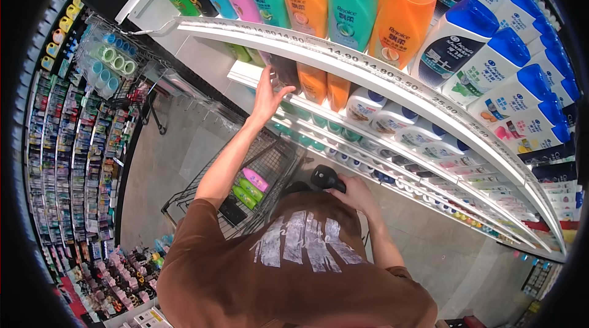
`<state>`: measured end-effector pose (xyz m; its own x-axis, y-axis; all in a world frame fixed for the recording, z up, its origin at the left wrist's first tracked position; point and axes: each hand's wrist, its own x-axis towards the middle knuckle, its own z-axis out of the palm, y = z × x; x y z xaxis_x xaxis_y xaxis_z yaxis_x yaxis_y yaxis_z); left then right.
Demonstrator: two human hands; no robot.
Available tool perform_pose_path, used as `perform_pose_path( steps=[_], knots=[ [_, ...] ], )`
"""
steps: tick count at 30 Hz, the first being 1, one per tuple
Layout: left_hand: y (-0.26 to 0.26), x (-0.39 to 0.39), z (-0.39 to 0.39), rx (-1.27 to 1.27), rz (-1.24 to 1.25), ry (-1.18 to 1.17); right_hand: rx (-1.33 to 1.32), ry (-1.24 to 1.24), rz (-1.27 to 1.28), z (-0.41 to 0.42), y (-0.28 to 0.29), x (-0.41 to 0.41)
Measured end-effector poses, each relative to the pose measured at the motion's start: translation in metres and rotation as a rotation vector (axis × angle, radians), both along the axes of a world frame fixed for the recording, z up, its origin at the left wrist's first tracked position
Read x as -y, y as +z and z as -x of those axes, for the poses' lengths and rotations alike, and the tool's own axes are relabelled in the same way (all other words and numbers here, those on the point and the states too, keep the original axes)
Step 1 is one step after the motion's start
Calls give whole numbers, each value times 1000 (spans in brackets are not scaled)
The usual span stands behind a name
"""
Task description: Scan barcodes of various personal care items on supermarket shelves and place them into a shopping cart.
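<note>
My left hand [265, 102] reaches to the second shelf, with thumb and fingers apart at a dark bottle [286, 75]. Whether the fingers grip this bottle cannot be told. Orange bottles [313, 83] stand to its right, and green ones [239, 52] to its left, partly under the upper shelf edge. Low in front of my body, my right hand [360, 193] is closed around the handle of a black handheld scanner [326, 177].
A wire shopping cart [276, 153] at my left holds a pink bottle [255, 179], green bottles [247, 193] and a dark item [232, 211]. The upper shelf's price rail [317, 47] overhangs the lower rows. Shampoo bottles [353, 6] fill that shelf. A stocked display rack [73, 153] stands across the aisle.
</note>
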<state>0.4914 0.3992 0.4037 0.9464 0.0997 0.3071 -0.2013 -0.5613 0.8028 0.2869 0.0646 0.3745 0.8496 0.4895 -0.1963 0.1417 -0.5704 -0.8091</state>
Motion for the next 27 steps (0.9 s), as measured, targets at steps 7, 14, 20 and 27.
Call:
perform_pose_path(
  steps=[7,14,20,27],
  knots=[
    [-6,4,3,9,34,-18,-1,45,27,-1,-12,-22],
    [-44,-5,71,204,184,243,-60,118,87,14,-7,-60],
    [-225,-41,227,-393,335,262,-152,214,163,23,7,-118],
    [-353,-115,368,-1023,234,519,-308,427,288,31,-19,-181]
  ],
)
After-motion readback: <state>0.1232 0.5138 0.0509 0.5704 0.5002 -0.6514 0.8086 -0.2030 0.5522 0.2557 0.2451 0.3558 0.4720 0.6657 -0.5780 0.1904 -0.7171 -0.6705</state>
